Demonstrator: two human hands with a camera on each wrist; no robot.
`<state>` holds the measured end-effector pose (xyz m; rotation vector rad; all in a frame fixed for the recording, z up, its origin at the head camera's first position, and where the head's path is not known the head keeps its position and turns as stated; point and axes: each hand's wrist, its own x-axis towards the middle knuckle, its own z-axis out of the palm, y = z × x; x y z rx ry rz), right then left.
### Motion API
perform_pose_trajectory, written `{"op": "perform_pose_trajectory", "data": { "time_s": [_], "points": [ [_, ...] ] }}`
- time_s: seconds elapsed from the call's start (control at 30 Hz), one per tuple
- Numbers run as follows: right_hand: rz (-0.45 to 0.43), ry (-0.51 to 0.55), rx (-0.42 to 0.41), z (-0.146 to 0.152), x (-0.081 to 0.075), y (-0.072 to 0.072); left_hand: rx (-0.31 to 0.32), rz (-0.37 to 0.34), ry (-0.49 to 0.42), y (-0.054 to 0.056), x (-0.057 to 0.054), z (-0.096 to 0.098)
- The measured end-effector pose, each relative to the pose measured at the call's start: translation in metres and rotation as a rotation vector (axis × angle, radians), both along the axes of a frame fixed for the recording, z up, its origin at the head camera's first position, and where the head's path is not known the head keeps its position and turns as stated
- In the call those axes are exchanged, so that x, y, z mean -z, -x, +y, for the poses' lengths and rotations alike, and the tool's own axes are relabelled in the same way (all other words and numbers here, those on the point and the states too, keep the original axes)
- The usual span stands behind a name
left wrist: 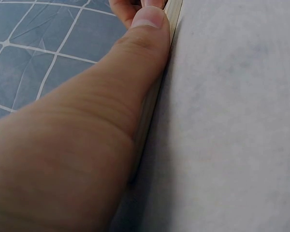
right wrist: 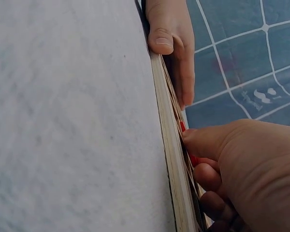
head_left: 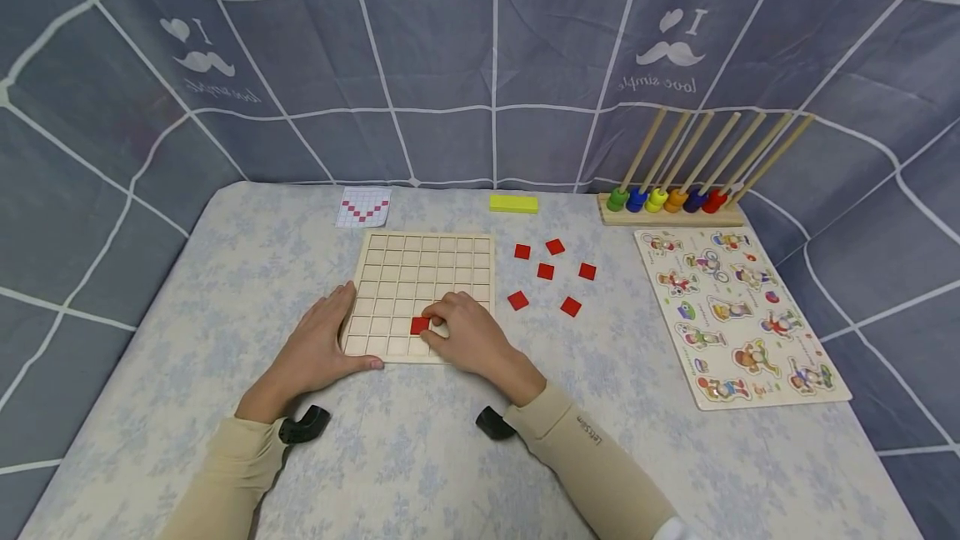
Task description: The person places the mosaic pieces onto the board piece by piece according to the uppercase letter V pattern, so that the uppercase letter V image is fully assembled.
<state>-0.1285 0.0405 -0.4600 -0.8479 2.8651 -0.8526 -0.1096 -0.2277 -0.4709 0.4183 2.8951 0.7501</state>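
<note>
A pale wooden grid board (head_left: 390, 273) with square cells lies on the table. My left hand (head_left: 318, 340) rests against its left side and near-left corner, fingers straight and the thumb (left wrist: 150, 19) along the near edge. Over the lower part of the grid, my right hand (head_left: 472, 336) pinches a small red square tile (head_left: 418, 326) between thumb and curled fingers. In the right wrist view, bits of red tile (right wrist: 182, 126) show around the thumb, which hides the rest. Whether the tile sits fully in its cell, I cannot tell.
Several loose red tiles (head_left: 546, 272) lie right of the board. Behind it are a pattern card (head_left: 363, 207) with a red V and a yellow block (head_left: 513, 204). A bead rack (head_left: 675, 219) stands at the back right, with a picture puzzle board (head_left: 705, 357) before it.
</note>
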Motion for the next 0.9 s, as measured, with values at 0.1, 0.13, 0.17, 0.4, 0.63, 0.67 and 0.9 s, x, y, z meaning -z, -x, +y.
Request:
{"op": "perform_pose_trajectory", "data": {
  "time_s": [0.1,0.13,0.17,0.4,0.63,0.67,0.9],
  "points": [
    [-0.01,-0.001,0.005,-0.001,-0.001,-0.001,0.0,0.002,0.002,-0.001,0.0,0.0],
    [-0.013,-0.001,0.007,-0.001,-0.001,-0.001,0.0,0.003,0.0,-0.001,0.0,0.0],
    [-0.013,-0.001,0.009,-0.001,-0.001,-0.001,0.0,0.002,0.0,-0.001,0.0,0.0],
    [0.002,-0.011,0.016,-0.003,0.0,-0.002,-0.001,0.0,0.003,-0.001,-0.001,0.0],
    [-0.027,0.013,0.008,0.001,0.002,-0.002,0.0,-0.011,-0.002,-0.001,0.001,0.0],
    [-0.031,0.023,0.009,0.002,0.002,-0.001,0.001,-0.01,-0.002,-0.001,0.001,0.0],
    [-0.021,0.192,0.104,0.037,-0.003,0.009,0.006,0.001,-0.01,-0.001,0.0,-0.001]
  ]
}}
